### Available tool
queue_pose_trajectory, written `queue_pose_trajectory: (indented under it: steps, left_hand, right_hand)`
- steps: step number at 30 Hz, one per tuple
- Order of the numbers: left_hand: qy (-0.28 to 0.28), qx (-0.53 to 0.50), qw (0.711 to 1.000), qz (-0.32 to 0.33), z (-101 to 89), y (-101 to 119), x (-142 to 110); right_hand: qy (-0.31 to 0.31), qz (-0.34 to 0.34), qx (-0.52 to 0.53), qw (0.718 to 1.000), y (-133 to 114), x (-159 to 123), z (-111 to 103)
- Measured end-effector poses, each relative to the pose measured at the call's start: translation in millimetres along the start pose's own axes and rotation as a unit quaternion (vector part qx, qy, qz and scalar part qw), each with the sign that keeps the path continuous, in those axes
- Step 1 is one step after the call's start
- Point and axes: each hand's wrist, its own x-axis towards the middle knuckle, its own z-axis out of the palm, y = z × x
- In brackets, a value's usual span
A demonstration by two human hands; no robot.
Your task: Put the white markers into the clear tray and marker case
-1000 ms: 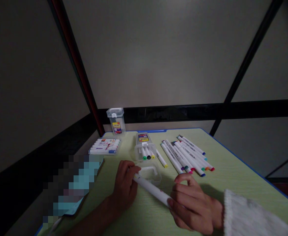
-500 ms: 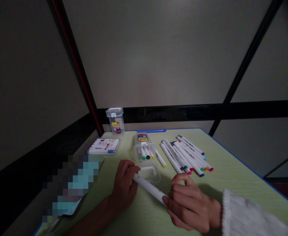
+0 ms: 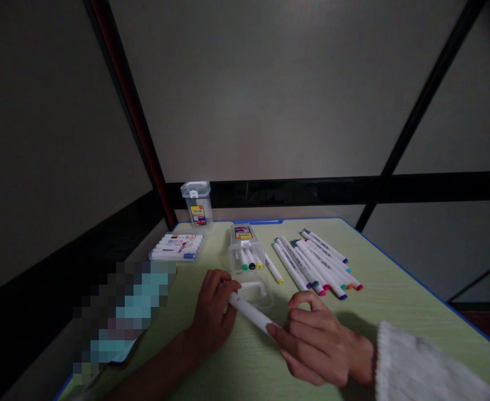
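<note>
A white marker (image 3: pixel 253 315) slants between my two hands above the table's near part. My left hand (image 3: pixel 216 307) pinches its upper left end, where a little yellow shows. The thumb and fingers of my right hand (image 3: pixel 318 345) close on its lower right end, which they partly hide; the index finger is bent and raised. Just behind the marker is the open clear lid (image 3: pixel 265 301) of a plastic case (image 3: pixel 245 236) lying on its side. Inside that case are several markers (image 3: pixel 251 262) with green, black and yellow ends. A yellow-ended marker (image 3: pixel 274 269) lies beside the case.
Loose white markers (image 3: pixel 312 264) with coloured ends lie on the right of the pale green table (image 3: pixel 399 312). A clear lidded case (image 3: pixel 197 205) stands at the back left, and a flat marker pack (image 3: pixel 177 248) lies before it. A blurred-out device (image 3: pixel 136 312) lies at left.
My right hand has slid along the marker up and left, closer to my left hand. My left hand keeps its hold at nearly the same place.
</note>
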Motion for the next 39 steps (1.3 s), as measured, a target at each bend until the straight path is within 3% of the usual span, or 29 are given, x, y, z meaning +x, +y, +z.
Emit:
queue_pose_trajectory:
  steps: [6,11,14,26,33,39]
  left_hand:
    - [-0.024,0.054,0.996,0.069,-1.4,-0.7,2.6]
    - [-0.057,0.047,0.986,0.152,0.0,-8.3,0.8]
    - [-0.045,0.028,0.984,0.17,2.9,-13.7,-3.7]
    - [0.012,-0.009,0.989,0.146,0.7,-9.6,-0.6]
    - [0.016,-0.052,0.993,0.106,6.1,-13.5,-4.8]
    - [0.02,-0.037,0.993,0.11,3.9,-11.9,-4.6]
  right_hand:
    - [0.03,0.048,0.001,0.998,2.0,-2.8,1.0]
    - [0.057,0.077,0.012,0.995,3.4,-6.0,0.5]
    - [0.066,0.093,0.011,0.993,3.4,-4.8,-1.8]
    - [0.072,0.115,0.011,0.991,2.4,-0.1,-3.8]
    - [0.075,0.123,0.008,0.99,1.7,-1.8,-3.9]
    - [0.077,0.121,0.013,0.99,2.0,0.4,-3.9]
